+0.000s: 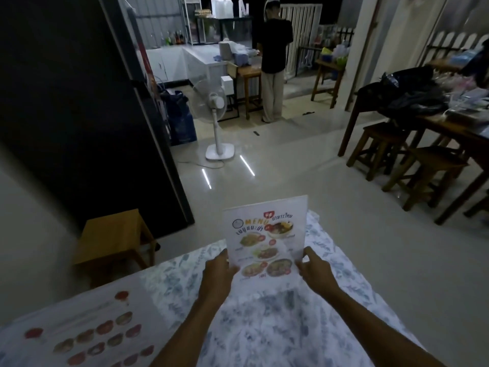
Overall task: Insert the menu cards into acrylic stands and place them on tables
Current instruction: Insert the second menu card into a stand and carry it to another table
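A menu card in a clear acrylic stand stands upright near the far edge of the table, which has a leaf-patterned cloth. The card shows food photos and the word MENU. My left hand grips the stand's lower left edge. On the lower right edge sits my right hand, fingers curled around it. A second menu sheet with several food pictures lies flat on the table at the near left.
A wooden stool stands left of the table beside a dark fridge. A white pedestal fan is on the tiled floor ahead. A person stands at a counter in the back. A wooden table with stools is at right.
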